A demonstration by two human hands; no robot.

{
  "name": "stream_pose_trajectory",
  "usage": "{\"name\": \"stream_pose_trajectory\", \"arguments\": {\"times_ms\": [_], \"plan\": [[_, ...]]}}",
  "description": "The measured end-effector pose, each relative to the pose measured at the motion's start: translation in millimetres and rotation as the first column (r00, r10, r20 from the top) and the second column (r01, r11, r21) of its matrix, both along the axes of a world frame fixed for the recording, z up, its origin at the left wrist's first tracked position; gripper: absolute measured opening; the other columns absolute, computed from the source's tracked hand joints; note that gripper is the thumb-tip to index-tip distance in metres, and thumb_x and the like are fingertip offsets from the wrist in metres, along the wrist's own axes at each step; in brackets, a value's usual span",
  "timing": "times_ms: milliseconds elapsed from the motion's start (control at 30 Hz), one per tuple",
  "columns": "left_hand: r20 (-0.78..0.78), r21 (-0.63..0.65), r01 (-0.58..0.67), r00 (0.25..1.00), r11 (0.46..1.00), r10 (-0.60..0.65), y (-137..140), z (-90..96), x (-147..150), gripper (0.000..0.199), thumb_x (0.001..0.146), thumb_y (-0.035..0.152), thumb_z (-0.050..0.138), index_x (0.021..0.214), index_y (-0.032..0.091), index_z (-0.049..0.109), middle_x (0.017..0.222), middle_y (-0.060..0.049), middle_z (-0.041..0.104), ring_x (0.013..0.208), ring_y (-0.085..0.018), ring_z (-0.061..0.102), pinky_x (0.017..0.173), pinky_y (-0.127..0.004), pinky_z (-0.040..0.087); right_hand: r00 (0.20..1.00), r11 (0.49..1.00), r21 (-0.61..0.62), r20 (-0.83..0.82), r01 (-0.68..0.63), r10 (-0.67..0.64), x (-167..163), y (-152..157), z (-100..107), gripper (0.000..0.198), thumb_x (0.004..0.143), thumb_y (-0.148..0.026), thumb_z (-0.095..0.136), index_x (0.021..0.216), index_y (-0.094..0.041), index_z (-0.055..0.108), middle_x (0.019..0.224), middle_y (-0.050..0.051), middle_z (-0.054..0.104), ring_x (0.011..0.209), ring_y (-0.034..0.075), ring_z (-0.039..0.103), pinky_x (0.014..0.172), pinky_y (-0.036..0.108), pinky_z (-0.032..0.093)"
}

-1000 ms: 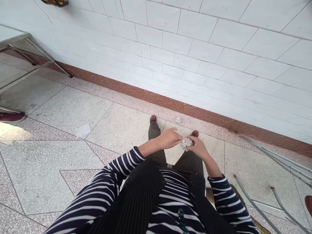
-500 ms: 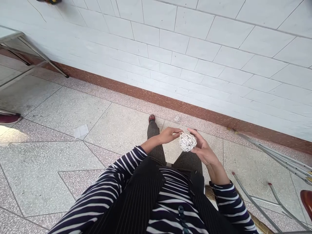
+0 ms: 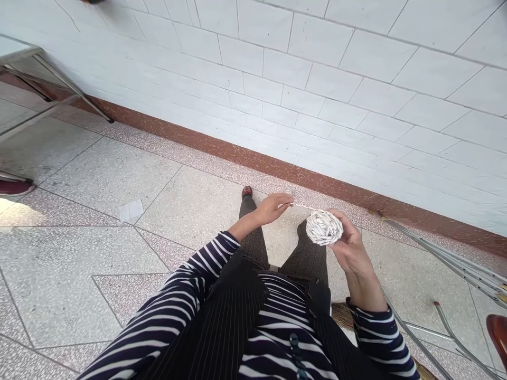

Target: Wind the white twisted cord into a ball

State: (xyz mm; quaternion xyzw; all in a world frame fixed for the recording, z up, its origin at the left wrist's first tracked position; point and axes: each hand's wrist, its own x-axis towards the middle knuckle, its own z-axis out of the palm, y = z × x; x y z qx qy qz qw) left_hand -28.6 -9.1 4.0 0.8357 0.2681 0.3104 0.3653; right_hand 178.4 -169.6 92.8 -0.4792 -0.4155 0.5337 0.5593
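Note:
A white ball of wound cord sits in my right hand, whose fingers and thumb grip its right side. From the top of the ball a short length of cord runs left to my left hand. Its end is pinched between my left thumb and fingertips. The cord between the two hands looks straight. Both hands are in front of my legs, above the floor.
A white tiled wall with a brown base strip stands ahead. A metal-legged table is at the left. On the floor lies a white paper. Metal poles and a bent metal frame are at the right.
My right hand has moved right with the ball, away from my left hand. A length of cord now shows between them. My left hand has shifted slightly up and left.

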Motion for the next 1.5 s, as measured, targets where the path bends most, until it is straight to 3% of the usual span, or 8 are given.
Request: {"name": "stream_pose_trajectory", "arguments": {"times_ms": [200, 367, 500, 633, 800, 1033, 1233, 1500], "plan": [[-0.11, -0.076, -0.068, 0.992, 0.995, 0.059, 7.6, 1.9, 7.7, 0.026, 0.097, 0.029, 0.053, 0.106, 0.016, 0.074, 0.113, -0.01, 0.075, 0.111, -0.026, 0.067, 0.102, -0.041, 0.047, 0.996, 0.999, 0.002, 0.071, -0.045, 0.045, -0.9, 3.5, 14.2, 0.061, 0.06, -0.03, 0.09, 0.117, -0.032, 0.067, 0.108, 0.002, 0.064, 0.094, 0.021, 0.058, 0.078, 0.032, 0.05], [0.179, -0.273, 0.165, 0.977, 0.948, -0.118, -21.2, 17.1, 29.6, 0.047, 0.09, 0.026, 0.066, 0.136, 0.017, 0.06, 0.133, -0.013, 0.066, 0.124, -0.026, 0.061, 0.108, -0.04, 0.044, 0.993, 0.992, -0.125, 0.108, -0.026, 0.039, -3.7, 23.4, 24.4, 0.057, 0.06, -0.02, 0.088, 0.112, -0.033, 0.07, 0.107, 0.0, 0.067, 0.097, 0.021, 0.059, 0.082, 0.033, 0.05], [0.353, -0.371, 0.208, 0.933, 0.905, -0.07, -33.6, 31.4, 40.5, 0.035, 0.09, 0.029, 0.065, 0.122, 0.016, 0.071, 0.119, -0.012, 0.073, 0.114, -0.026, 0.066, 0.102, -0.038, 0.048, 0.987, 0.988, -0.146, 0.145, -0.049, 0.07, -4.3, 37.8, 35.5, 0.056, 0.058, -0.018, 0.087, 0.109, -0.031, 0.071, 0.106, 0.0, 0.069, 0.098, 0.021, 0.061, 0.084, 0.033, 0.05], [0.249, -0.258, 0.17, 0.963, 0.951, -0.104, -22.9, 32.4, 34.9, 0.025, 0.094, 0.025, 0.056, 0.104, 0.015, 0.076, 0.11, -0.009, 0.075, 0.105, -0.023, 0.068, 0.096, -0.033, 0.049, 0.986, 0.989, -0.141, 0.154, -0.049, 0.07, -5.5, 41.7, 37.2, 0.054, 0.058, -0.017, 0.087, 0.108, -0.03, 0.072, 0.103, 0.0, 0.07, 0.095, 0.021, 0.061, 0.083, 0.033, 0.05], [0.031, -0.132, 0.077, 0.997, 0.988, -0.073, -16.2, 8.3, 17.9, 0.031, 0.098, 0.031, 0.049, 0.088, 0.017, 0.074, 0.096, -0.006, 0.075, 0.095, -0.02, 0.067, 0.096, -0.031, 0.046, 0.993, 0.998, -0.008, 0.093, 0.068, -0.067, 2.9, 37.7, 40.2, 0.056, 0.054, -0.015, 0.086, 0.107, -0.03, 0.071, 0.106, 0.001, 0.069, 0.095, 0.021, 0.062, 0.082, 0.034, 0.053], [-0.097, -0.319, -0.034, 0.995, 0.947, 0.003, -13.6, -31.3, 0.6, 0.029, 0.095, 0.033, 0.048, 0.094, 0.018, 0.072, 0.098, -0.003, 0.076, 0.096, -0.02, 0.069, 0.089, -0.027, 0.048, 0.985, 0.969, 0.177, -0.021, 0.17, -0.169, 13.2, 27.7, 89.2, 0.059, 0.055, -0.021, 0.086, 0.111, -0.031, 0.072, 0.112, 0.003, 0.07, 0.104, 0.026, 0.065, 0.09, 0.045, 0.058], [-0.121, -0.285, -0.025, 0.993, 0.958, -0.01, 9.9, -26.3, -6.4, 0.033, 0.096, 0.038, 0.049, 0.085, 0.016, 0.071, 0.092, -0.003, 0.075, 0.089, -0.019, 0.068, 0.088, -0.028, 0.048, 0.957, 0.896, 0.346, -0.022, 0.278, -0.289, 8.7, 18.8, 124.6, 0.056, 0.059, -0.023, 0.081, 0.114, -0.027, 0.073, 0.115, 0.008, 0.07, 0.115, 0.034, 0.064, 0.097, 0.055, 0.055], [-0.102, -0.277, -0.073, 0.994, 0.958, 0.046, 18.6, -17.8, -22.0, 0.033, 0.093, 0.041, 0.053, 0.089, 0.017, 0.075, 0.105, -0.006, 0.076, 0.102, -0.022, 0.069, 0.094, -0.029, 0.048, 0.936, 0.845, 0.408, -0.085, 0.345, -0.342, 2.9, 17.0, 138.1, 0.045, 0.062, -0.017, 0.075, 0.106, -0.025, 0.073, 0.118, 0.008, 0.068, 0.12, 0.033, 0.061, 0.105, 0.057, 0.051]]}}
